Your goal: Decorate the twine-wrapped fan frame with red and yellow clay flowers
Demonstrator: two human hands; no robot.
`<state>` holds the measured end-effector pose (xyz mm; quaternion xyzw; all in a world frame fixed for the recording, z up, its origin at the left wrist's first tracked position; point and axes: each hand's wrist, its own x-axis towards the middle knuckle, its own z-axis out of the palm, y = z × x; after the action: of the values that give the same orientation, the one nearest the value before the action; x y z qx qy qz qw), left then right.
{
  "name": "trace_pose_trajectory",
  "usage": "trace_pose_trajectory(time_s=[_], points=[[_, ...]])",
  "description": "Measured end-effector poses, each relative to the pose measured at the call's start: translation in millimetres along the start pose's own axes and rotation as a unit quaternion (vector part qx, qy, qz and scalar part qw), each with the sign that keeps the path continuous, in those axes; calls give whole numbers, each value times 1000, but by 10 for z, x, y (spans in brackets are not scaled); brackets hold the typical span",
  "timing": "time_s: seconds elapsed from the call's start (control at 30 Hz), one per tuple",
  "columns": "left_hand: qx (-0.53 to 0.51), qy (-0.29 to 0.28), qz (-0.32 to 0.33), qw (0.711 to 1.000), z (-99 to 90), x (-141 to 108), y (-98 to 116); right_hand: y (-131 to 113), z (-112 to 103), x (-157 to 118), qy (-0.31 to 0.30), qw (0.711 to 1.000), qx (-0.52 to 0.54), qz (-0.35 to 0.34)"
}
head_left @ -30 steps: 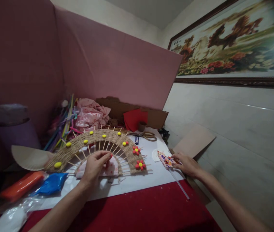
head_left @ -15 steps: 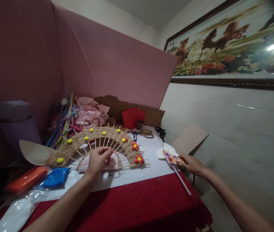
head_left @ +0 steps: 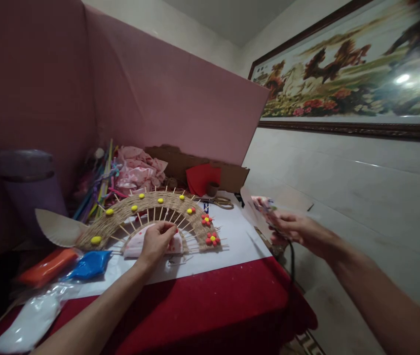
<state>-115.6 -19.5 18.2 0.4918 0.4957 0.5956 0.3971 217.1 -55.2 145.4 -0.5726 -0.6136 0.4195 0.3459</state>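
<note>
A woven half-ring fan (head_left: 124, 217) with thin sticks lies on white paper (head_left: 210, 264). Yellow dots sit along its band, and two red flowers with yellow centres, one of them a red flower (head_left: 212, 239), are at its right end. My left hand (head_left: 159, 239) is over the pink inner half-disc (head_left: 134, 244), fingertips pinched; what they hold is hidden. Off the table's right edge, my right hand (head_left: 291, 227) is closed round a flower-patterned glue gun (head_left: 265, 204), blurred, with a dark cord hanging below.
Orange (head_left: 49, 266), blue (head_left: 89, 265) and white clay packets (head_left: 34, 315) lie at the left by a purple bin (head_left: 34, 192). Behind the fan are pink cloth (head_left: 141, 167), pipe cleaners (head_left: 102, 182), red paper (head_left: 202, 178) and scissors (head_left: 220, 201). Red cloth (head_left: 210, 315) covers the table front.
My right hand has lifted the patterned glue gun up from the table's right edge; its white stick-like part no longer shows clearly. My left hand stays pinched over the half-disc.
</note>
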Motion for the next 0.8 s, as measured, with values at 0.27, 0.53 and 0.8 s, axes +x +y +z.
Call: trace_pose_trajectory(time_s=[0.27,0.53,0.8], points=[[76,-4,44,996,-1,-37,0,386,407,729,38,994,90,46],[172,-21,108,979,26,-60,-4,747,482,890,179,983,8,-34],[192,-29,139,971,33,-84,-1,1045,345,1004,217,931,-251,-154]])
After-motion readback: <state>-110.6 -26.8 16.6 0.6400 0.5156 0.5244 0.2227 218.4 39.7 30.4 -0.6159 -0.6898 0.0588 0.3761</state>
